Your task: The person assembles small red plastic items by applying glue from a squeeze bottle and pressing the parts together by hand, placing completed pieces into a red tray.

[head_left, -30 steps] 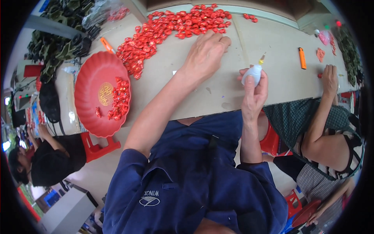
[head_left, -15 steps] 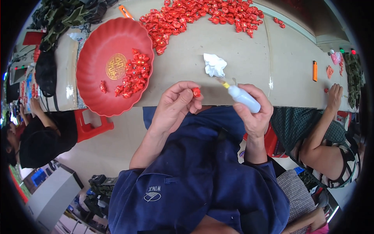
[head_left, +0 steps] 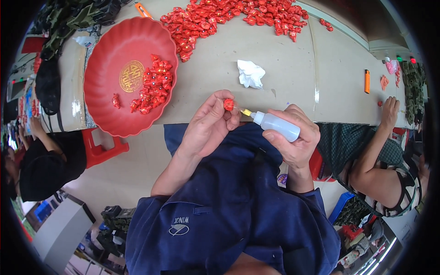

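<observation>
Pinched between the fingertips of my left hand (head_left: 208, 121) is a small red piece (head_left: 228, 104) whose exact kind I cannot make out. My right hand (head_left: 295, 135) grips a translucent white squeeze bottle (head_left: 280, 127) with a yellow-based needle tip (head_left: 246, 112). The needle points left and reaches the red piece; whether it touches is too small to tell. Left of my hands, a scalloped red plate (head_left: 106, 50) with a gold emblem holds a cluster of similar red pieces (head_left: 157, 82). A crumpled white tissue (head_left: 250, 74) lies on the table beyond my hands.
A large heap of red pieces (head_left: 197, 27) spreads over the table's far side. An orange cutter (head_left: 367, 81) lies to the right, another orange-handled tool (head_left: 143, 10) behind the plate. A co-worker's hand (head_left: 390, 110) rests at the table's right; another person (head_left: 43, 160) sits at left.
The bottle in my right hand has swung left and its needle has come to the red piece. My left hand has stayed nearly in place, still pinching the piece.
</observation>
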A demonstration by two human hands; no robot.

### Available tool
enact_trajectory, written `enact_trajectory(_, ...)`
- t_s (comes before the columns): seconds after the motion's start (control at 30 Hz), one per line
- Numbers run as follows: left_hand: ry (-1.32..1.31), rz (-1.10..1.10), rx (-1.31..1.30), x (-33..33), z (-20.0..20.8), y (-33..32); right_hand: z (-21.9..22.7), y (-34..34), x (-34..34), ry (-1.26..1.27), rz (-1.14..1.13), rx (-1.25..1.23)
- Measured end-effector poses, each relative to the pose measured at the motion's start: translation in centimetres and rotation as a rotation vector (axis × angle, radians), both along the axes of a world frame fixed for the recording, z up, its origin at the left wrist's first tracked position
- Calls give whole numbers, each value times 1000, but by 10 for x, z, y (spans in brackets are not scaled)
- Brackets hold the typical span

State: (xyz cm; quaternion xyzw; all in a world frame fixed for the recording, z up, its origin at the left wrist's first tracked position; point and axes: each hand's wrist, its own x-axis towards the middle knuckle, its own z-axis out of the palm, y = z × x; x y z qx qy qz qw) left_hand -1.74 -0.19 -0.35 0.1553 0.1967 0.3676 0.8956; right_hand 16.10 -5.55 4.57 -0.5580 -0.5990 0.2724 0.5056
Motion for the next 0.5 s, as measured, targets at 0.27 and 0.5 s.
enact_trajectory(0.27, -2, -3, -5, 2, 2, 0, -3, 2, -1, -33, 5, -9)
enact_trajectory(0.5, 14, -21, -1, 2, 1, 0, -5, 3, -1, -40, -1, -2)
